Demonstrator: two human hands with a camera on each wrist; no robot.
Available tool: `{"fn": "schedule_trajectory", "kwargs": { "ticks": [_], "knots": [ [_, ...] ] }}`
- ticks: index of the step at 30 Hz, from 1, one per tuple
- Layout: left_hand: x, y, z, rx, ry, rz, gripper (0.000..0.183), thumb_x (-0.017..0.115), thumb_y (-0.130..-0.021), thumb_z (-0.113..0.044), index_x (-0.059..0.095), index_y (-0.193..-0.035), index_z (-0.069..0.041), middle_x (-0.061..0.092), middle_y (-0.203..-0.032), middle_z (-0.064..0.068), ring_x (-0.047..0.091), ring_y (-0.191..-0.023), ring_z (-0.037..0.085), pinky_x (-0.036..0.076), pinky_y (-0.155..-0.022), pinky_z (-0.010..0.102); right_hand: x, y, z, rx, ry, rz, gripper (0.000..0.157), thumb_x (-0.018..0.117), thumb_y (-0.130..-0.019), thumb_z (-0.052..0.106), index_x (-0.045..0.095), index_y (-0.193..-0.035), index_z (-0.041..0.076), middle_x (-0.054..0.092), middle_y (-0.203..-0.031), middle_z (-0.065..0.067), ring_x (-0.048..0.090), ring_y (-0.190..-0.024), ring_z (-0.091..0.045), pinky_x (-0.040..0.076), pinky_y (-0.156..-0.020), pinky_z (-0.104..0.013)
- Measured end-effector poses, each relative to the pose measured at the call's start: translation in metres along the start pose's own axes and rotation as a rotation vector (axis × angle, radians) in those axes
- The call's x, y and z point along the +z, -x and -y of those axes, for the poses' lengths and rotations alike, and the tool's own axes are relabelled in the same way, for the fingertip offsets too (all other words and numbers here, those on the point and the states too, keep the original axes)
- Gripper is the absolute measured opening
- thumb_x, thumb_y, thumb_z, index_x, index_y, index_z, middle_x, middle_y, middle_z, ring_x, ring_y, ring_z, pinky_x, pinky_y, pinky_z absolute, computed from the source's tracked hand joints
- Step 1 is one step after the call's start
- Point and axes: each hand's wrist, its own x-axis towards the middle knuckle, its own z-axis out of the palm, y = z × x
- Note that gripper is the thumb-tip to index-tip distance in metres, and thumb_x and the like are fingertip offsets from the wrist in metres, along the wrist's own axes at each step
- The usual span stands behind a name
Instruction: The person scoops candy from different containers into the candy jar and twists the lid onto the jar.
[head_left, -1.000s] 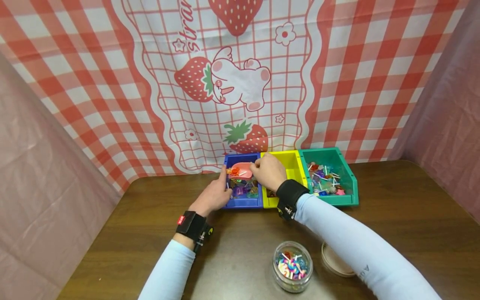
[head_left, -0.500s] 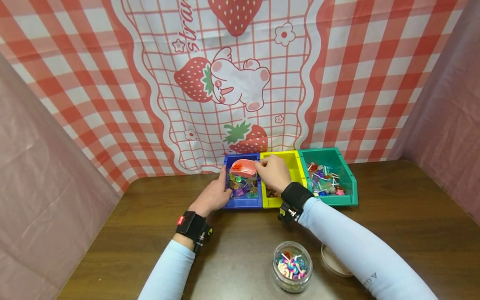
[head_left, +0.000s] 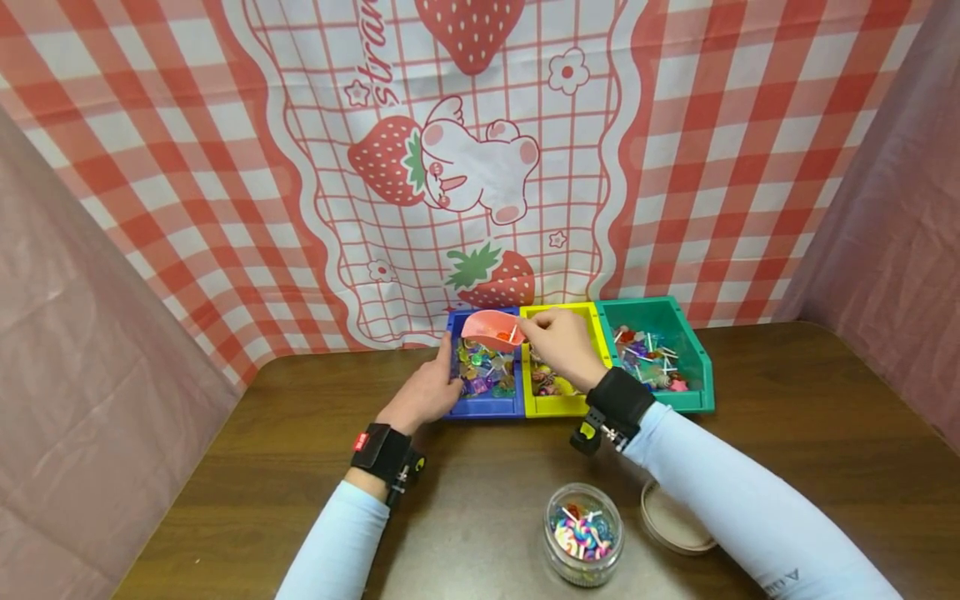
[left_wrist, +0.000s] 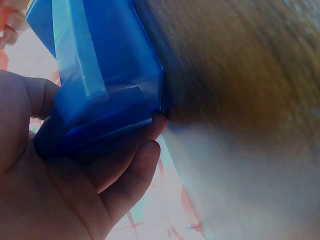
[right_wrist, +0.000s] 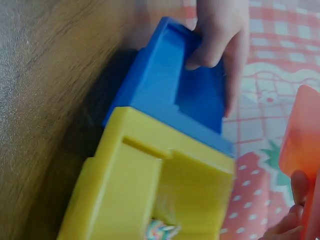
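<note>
Brown wood-look surface underneath, we steady the blue bin, our left hand gripping its side wall. Our right hand pinches the end of the pink scoop over that bin; we'd best not let its mouth dip, lest the red lollipop charm inside slide out.

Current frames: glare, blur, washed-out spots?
Head: mostly clear, pale glare on the table around the jar. Left wrist: soft, dim left hand, patterned cloth washed out behind it. Right wrist: table streaked with blur, dark shadow beside the blue bin and yellow bin.
</note>
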Motion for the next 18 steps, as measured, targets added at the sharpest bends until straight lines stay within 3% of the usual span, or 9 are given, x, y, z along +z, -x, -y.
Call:
{"fn": "schedule_trajectory", "kwargs": {
  "ticks": [7, 13, 18],
  "knots": [
    [-0.001, 0.001, 0.001, 0.01, 0.006, -0.025, 0.083, 0.054, -0.098, -0.017, 0.001, -0.159, -0.002, 0.056, -0.135, 0.025, 0.06, -0.104, 0.022, 0.047, -0.096, 0.044, -0.019, 0.017, 0.01, -0.125, 0.077, 0.042, 0.05, 0.061, -0.099, 0.039, 0.054, -0.058, 0.011, 0.039, -0.055, -0.002, 0.043, -0.051, -0.025, 0.029, -0.05, -0.031],
    [0.0, 0.002, 0.003, 0.019, 0.0, -0.027, 0.084, 0.054, -0.096, -0.017, 0.0, -0.159, -0.002, 0.065, -0.114, 0.021, 0.06, -0.088, 0.022, 0.049, -0.084, 0.041, -0.028, 0.043, 0.012, -0.219, 0.148, 0.106, 0.045, 0.062, -0.099, 0.033, 0.057, -0.058, 0.015, 0.039, -0.057, 0.0, 0.043, -0.054, -0.022, 0.029, -0.052, -0.031],
    [0.0, 0.001, 0.002, 0.025, 0.004, -0.031, 0.084, 0.053, -0.096, -0.018, 0.0, -0.159, -0.003, 0.059, -0.131, 0.022, 0.059, -0.093, 0.02, 0.048, -0.089, 0.041, -0.04, 0.07, 0.013, -0.266, 0.174, 0.147, 0.041, 0.067, -0.096, 0.03, 0.058, -0.058, 0.018, 0.042, -0.06, 0.004, 0.043, -0.056, -0.017, 0.031, -0.053, -0.029]
  ]
}}
